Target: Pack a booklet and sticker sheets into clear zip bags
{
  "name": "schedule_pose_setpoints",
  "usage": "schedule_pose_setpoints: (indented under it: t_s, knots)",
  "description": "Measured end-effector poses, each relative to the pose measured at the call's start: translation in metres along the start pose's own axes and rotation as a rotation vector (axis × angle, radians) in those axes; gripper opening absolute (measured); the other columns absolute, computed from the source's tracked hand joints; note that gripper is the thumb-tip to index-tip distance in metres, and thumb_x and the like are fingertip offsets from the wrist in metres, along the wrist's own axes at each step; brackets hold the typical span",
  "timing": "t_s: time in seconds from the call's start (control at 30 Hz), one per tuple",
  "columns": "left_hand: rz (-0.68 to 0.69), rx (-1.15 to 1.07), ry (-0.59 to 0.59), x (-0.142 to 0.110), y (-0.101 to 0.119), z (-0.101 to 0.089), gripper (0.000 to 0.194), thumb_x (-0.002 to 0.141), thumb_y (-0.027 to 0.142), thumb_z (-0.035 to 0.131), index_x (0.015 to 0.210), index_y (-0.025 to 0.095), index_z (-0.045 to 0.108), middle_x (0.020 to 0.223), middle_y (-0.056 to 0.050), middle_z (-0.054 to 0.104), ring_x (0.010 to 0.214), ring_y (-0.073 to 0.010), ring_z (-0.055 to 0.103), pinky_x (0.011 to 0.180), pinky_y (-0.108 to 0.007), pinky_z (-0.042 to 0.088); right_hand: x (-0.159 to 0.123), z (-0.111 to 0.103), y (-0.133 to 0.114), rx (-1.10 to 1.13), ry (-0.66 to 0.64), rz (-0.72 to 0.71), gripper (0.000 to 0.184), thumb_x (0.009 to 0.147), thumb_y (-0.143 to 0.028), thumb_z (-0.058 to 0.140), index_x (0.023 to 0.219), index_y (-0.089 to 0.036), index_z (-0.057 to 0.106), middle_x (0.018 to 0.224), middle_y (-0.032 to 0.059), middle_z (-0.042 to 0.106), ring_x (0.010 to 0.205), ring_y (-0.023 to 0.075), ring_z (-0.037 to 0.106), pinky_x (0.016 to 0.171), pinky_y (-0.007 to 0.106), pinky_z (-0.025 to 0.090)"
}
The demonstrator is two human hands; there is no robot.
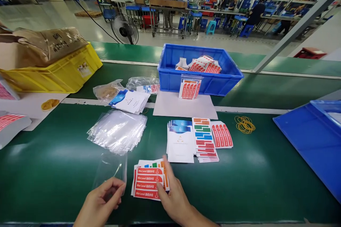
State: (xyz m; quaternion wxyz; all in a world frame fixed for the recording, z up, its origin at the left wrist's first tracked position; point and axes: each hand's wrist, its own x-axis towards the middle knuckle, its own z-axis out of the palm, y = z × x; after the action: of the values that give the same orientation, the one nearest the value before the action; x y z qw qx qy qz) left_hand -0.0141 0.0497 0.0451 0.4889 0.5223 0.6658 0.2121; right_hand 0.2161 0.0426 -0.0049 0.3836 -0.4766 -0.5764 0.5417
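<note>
My left hand point(102, 197) pinches the lower edge of a clear plastic bag point(112, 170) that stands up from the green belt. My right hand point(174, 195) grips a small set of sticker sheets point(147, 181), red "Max Level" labels on top, lying flat next to the bag. Beyond them lie three stacks: white and blue leaflets point(180, 140), multicolour label sheets point(204, 138) and red sticker sheets point(222, 134). A pile of clear bags point(118, 129) sits to the left of these.
A blue bin point(170, 78) with filled packets stands at the back, a grey sheet point(183, 106) before it. Yellow rubber bands point(244, 124) lie to the right. A yellow crate point(61, 74) is at left, a blue tray point(317, 142) at right. People work at benches far behind.
</note>
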Motion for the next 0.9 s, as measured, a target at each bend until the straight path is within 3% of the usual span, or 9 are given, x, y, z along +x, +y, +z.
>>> schedule_pose_setpoints:
  t_s: [0.1, 0.17, 0.37, 0.5, 0.6, 0.7, 0.8, 0.9]
  knots:
    - [0.123, 0.08, -0.092, -0.003, 0.011, 0.026, 0.028, 0.084, 0.044, 0.053, 0.07, 0.02, 0.059, 0.061, 0.002, 0.055, 0.056, -0.0142, 0.051, 0.052, -0.022, 0.043, 0.004, 0.003, -0.011, -0.12, -0.031, -0.044, 0.033, 0.088, -0.023, 0.051, 0.12, -0.024, 0.061, 0.112, 0.0052, 0.069, 0.101, 0.0223, 0.066, 0.089, 0.031, 0.051]
    - [0.227, 0.169, -0.1, -0.003, 0.014, 0.04, 0.028, 0.087, 0.042, 0.049, 0.069, 0.021, 0.056, 0.062, 0.002, 0.055, 0.056, -0.0131, 0.05, 0.054, -0.021, 0.042, 0.005, 0.005, -0.017, -0.145, -0.02, -0.032, 0.023, 0.085, -0.023, 0.055, 0.104, -0.022, 0.069, 0.099, 0.0033, 0.073, 0.09, 0.0206, 0.068, 0.083, 0.027, 0.051]
    - [0.386, 0.354, -0.052, -0.001, 0.01, 0.06, 0.021, 0.089, 0.036, 0.048, 0.074, 0.023, 0.053, 0.064, 0.004, 0.058, 0.055, -0.011, 0.055, 0.052, -0.019, 0.044, 0.005, 0.009, -0.021, -0.218, -0.002, 0.026, 0.021, 0.082, -0.013, 0.049, 0.072, -0.017, 0.068, 0.068, -0.0001, 0.069, 0.063, 0.013, 0.063, 0.06, 0.019, 0.043]
    - [0.502, 0.456, 0.066, -0.002, 0.01, 0.064, 0.01, 0.09, 0.032, 0.048, 0.088, 0.026, 0.056, 0.074, 0.005, 0.062, 0.058, -0.0092, 0.059, 0.053, -0.017, 0.046, 0.005, 0.009, -0.018, -0.298, 0.003, -0.005, 0.02, 0.084, -0.015, 0.049, 0.071, -0.018, 0.065, 0.067, -0.0003, 0.068, 0.061, 0.0123, 0.061, 0.059, 0.019, 0.039]
    - [0.601, 0.576, 0.15, -0.003, 0.012, 0.065, 0.013, 0.091, 0.028, 0.045, 0.082, 0.025, 0.055, 0.068, 0.005, 0.059, 0.055, -0.0092, 0.059, 0.05, -0.018, 0.043, 0.006, 0.009, -0.016, -0.346, -0.031, -0.059, 0.021, 0.086, -0.017, 0.047, 0.071, -0.019, 0.061, 0.068, -0.0005, 0.068, 0.061, 0.012, 0.061, 0.059, 0.019, 0.037]
    - [0.659, 0.671, 0.275, -0.006, 0.014, 0.062, 0.019, 0.09, 0.027, 0.045, 0.073, 0.024, 0.052, 0.064, 0.005, 0.056, 0.053, -0.01, 0.057, 0.05, -0.02, 0.041, 0.005, 0.011, -0.012, -0.398, -0.062, -0.077, 0.024, 0.087, -0.018, 0.047, 0.066, -0.018, 0.057, 0.066, -0.0002, 0.067, 0.059, 0.0116, 0.06, 0.055, 0.02, 0.034]
    - [0.624, 0.722, 0.423, -0.008, 0.016, 0.053, 0.02, 0.089, 0.029, 0.046, 0.07, 0.023, 0.05, 0.062, 0.005, 0.052, 0.052, -0.0101, 0.055, 0.051, -0.022, 0.04, 0.003, 0.011, -0.01, -0.423, -0.083, -0.062, 0.026, 0.086, -0.019, 0.048, 0.062, -0.018, 0.056, 0.062, -0.0008, 0.066, 0.055, 0.0111, 0.06, 0.053, 0.02, 0.032]
    - [0.629, 0.765, 0.397, -0.011, 0.017, 0.045, 0.019, 0.087, 0.03, 0.049, 0.069, 0.023, 0.049, 0.061, 0.005, 0.052, 0.052, -0.0108, 0.055, 0.05, -0.021, 0.04, 0.002, 0.005, -0.016, -0.39, -0.063, -0.042, 0.016, 0.085, -0.023, 0.054, 0.072, -0.019, 0.062, 0.071, -0.0012, 0.071, 0.065, 0.0126, 0.065, 0.061, 0.018, 0.038]
